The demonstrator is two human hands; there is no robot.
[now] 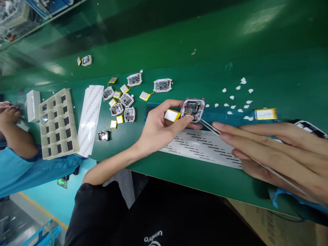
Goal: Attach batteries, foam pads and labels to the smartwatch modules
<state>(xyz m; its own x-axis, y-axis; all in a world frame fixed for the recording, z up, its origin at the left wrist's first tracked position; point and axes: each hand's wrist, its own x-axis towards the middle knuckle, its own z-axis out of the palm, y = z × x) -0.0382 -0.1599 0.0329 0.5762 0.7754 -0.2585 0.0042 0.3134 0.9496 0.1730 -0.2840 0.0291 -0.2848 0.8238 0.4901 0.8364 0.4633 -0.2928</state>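
Left hand (156,131) grips a circuit module (193,109); right hand (279,150) pinches tweezers (210,126) just beside it

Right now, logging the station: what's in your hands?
Left hand pinching circuit-board housing and yellow battery. Right hand holding tweezers, tips at housing. Printed label strip below.

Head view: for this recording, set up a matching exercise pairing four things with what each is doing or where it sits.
Things:
1. Left hand
2. Right hand
3. Beige compartment tray
4. Yellow battery pack

States or places:
A. Lying on the blue mat
B. Holding tweezers
C. Beside the white label sheets
D. Gripping an open device housing

Pairs: 1-D, 2-B, 3-C, 4-A
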